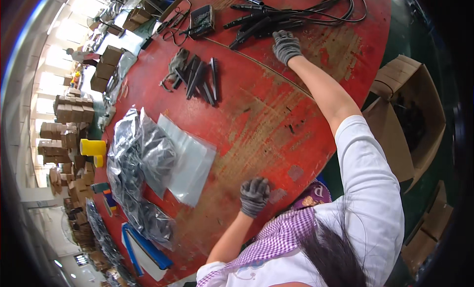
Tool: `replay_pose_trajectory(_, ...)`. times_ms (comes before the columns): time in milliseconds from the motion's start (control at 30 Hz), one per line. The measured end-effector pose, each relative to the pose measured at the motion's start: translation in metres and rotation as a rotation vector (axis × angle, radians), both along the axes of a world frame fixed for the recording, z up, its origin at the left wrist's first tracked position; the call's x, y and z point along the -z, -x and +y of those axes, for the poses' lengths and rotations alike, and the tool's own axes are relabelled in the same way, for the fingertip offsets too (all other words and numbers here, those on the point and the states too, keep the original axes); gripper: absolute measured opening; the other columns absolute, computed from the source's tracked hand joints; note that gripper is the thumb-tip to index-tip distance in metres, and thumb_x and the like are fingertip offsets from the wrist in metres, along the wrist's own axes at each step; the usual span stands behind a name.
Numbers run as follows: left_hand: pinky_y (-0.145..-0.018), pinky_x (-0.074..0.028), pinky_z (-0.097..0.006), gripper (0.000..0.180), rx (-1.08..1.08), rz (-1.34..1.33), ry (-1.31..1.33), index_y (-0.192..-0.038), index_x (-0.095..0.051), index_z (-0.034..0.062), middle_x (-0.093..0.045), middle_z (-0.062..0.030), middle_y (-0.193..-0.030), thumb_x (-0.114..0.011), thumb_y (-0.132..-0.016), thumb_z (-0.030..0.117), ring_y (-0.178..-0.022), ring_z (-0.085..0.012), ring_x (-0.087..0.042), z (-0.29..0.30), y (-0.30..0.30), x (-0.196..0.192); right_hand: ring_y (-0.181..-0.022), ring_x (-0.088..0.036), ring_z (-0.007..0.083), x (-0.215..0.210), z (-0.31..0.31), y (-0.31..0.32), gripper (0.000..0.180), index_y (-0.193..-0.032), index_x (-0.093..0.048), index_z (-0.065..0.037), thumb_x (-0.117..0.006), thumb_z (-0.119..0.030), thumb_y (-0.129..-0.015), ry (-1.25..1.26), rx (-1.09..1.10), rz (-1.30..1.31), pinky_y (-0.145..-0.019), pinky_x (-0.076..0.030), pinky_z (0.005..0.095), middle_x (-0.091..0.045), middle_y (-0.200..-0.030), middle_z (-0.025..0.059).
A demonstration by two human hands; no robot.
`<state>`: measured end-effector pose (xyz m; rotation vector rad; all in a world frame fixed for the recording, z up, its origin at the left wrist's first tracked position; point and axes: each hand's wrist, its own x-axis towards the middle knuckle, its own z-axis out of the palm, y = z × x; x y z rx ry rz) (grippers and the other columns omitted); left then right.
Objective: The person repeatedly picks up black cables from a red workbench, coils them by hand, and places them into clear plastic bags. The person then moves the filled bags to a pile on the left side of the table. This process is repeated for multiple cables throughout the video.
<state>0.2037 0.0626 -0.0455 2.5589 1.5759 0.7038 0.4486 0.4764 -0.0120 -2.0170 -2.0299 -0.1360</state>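
Note:
My right hand (pixel 286 47), in a grey knit glove, reaches far across the red table to the near edge of a pile of long black handle-like pieces (pixel 261 24) with black cords. Its fingers look slightly bent and apart, and nothing shows in them. My left hand (pixel 255 196), gloved alike, rests on the table close to my body, its fingers curled in and holding nothing visible. Left of the pile lies a smaller group of slim black pieces (pixel 197 79), beside a crumpled grey glove (pixel 178 61).
Clear plastic bags (pixel 190 161) and a heap of bagged dark items (pixel 129 168) cover the table's left part. Scissors (pixel 174 24) and a black box of small parts (pixel 202 21) lie at the far side. An open carton (pixel 380 124) stands off the right edge.

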Motion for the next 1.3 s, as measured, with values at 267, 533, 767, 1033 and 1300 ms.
replay_pose_trajectory(267,-0.066,-0.041,-0.038,0.027,-0.005,0.057,0.019,-0.093,-0.059,0.015,-0.055,-0.0039,-0.09,-0.062,-0.067,0.019,-0.078,-0.0231,-0.054,0.004,0.001,-0.003,-0.127,-0.031,0.0283,-0.011,0.101,-0.003,0.061,-0.13,-0.036,-0.01,-0.05,-0.042,-0.081,-0.161,0.034,0.03,-0.101,-0.026,0.0475,-0.035,-0.136,0.0112)
replay_pose_trajectory(533,-0.067,-0.041,-0.035,0.025,-0.024,0.042,0.063,-0.093,-0.059,0.0174,-0.056,-0.0016,-0.091,-0.063,-0.069,0.019,-0.079,-0.0202,-0.054,0.006,-0.003,-0.003,-0.115,-0.042,0.0263,-0.015,0.09,0.029,0.051,-0.116,-0.051,-0.012,-0.056,-0.044,-0.076,-0.019,-0.363,-0.251,-0.094,-0.032,0.044,-0.049,-0.119,0.0095)
replay_pose_trajectory(767,-0.068,-0.041,-0.036,0.024,0.0,0.013,0.041,-0.094,-0.059,0.0167,-0.056,-0.0019,-0.093,-0.062,-0.071,0.02,-0.081,-0.0216,-0.054,0.003,0.001,-0.001,-0.106,-0.047,0.0244,-0.009,0.102,0.044,0.035,-0.103,-0.057,-0.016,-0.06,-0.032,-0.072,0.049,-0.222,-0.152,-0.086,-0.036,0.045,-0.052,-0.11,0.0066)
replay_pose_trajectory(1033,-0.068,-0.043,-0.038,0.021,-0.013,-0.045,0.008,-0.09,-0.059,0.0145,-0.058,-0.0046,-0.086,-0.062,-0.07,0.02,-0.077,-0.0236,-0.056,0.003,0.006,0.001,-0.073,-0.059,0.0248,-0.041,-0.036,0.005,0.029,-0.078,-0.06,-0.016,-0.06,-0.044,-0.071,-0.071,-0.641,0.068,-0.056,-0.045,0.0393,-0.058,-0.077,0.005)
replay_pose_trajectory(1300,-0.076,-0.047,-0.029,0.022,-0.256,-1.063,0.881,-0.103,-0.058,0.0024,-0.062,-0.0068,-0.094,-0.055,-0.085,0.014,-0.086,-0.0156,-0.059,0.079,0.028,-0.035,-0.072,-0.059,0.0233,-0.041,-0.316,0.062,0.011,-0.078,-0.06,-0.016,-0.057,-0.025,-0.072,-0.12,-1.455,0.493,-0.054,-0.044,0.0404,-0.056,-0.073,0.005)
